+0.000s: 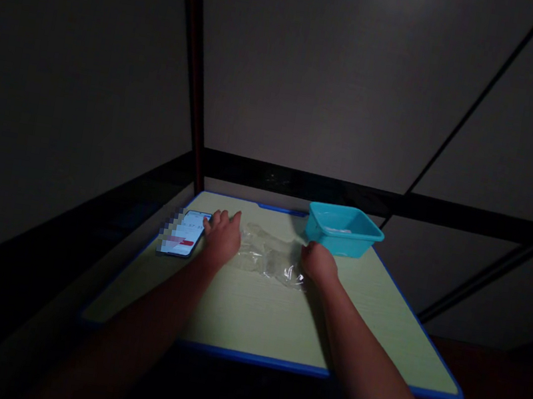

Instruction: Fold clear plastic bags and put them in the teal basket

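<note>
A clear, crinkled plastic bag or sheet [270, 255] lies across the middle of the table, with light glinting off its folds. At its left edge is my left hand [223, 236], palm down and fingers spread, close beside the phone. My right hand [319, 264] is closed at the bag's right end, its fingers curled around the plastic and partly hidden from view. The two hands stand apart with the bag stretched between them.
A lit phone [187, 234] lies on the left of the table. A turquoise plastic basin [341, 241] stands at the back right, just beyond my right hand. The pale table [257, 323] has a blue rim, and panelled walls rise behind it.
</note>
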Demonstrator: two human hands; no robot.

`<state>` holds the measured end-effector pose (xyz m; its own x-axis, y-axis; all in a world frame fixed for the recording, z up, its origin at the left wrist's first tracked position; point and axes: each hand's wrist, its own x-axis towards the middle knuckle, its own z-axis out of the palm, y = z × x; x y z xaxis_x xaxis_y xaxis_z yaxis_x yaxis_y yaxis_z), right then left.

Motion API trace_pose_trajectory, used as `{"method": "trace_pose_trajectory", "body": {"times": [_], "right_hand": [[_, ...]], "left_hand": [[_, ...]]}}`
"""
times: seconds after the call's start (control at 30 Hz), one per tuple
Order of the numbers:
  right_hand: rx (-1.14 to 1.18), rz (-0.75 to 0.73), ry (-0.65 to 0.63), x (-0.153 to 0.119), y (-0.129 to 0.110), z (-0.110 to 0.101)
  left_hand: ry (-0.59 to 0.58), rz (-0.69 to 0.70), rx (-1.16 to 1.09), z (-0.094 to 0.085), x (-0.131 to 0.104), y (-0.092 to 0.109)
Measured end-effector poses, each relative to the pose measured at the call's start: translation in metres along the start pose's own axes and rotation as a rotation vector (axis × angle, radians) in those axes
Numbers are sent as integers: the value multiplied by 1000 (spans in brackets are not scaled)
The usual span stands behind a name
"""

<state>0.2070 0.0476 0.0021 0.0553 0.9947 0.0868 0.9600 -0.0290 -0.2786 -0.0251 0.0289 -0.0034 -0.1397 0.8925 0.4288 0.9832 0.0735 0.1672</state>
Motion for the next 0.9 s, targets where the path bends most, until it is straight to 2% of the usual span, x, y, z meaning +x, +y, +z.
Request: {"method": "trace_pose_trajectory", "body": {"times": [0.13,0.23,0.3,0.37,0.43,0.53,0.63,0.77,0.9], "right_hand": [[-73,8,-1,-4,-1,-3],[-130,11,-2,-10,-2,-6],[-156,19,0,-14,-4,-10],[-172,32,15,-18,-5,-14],[-165,41,44,-21,-7,-18],[-66,-13,61,-20,-10,-18],[98,-169,8,-16,-14,-10],[202,-371,-31,-16,-21,3],[222,-400,-85,-19,-23,10]], "left_hand": [[85,-16,-62,-11,-1,9],[160,174,-196,-22,-4,18],[94,391,-319,-25,-7,24],[-51,586,-407,-24,-10,28],[-185,669,-422,-19,-13,29],[-299,604,-335,-10,-13,23],[-416,516,-229,-6,-10,14],[-649,483,-206,-8,-4,2],[-747,454,-208,-16,1,-3]]}}
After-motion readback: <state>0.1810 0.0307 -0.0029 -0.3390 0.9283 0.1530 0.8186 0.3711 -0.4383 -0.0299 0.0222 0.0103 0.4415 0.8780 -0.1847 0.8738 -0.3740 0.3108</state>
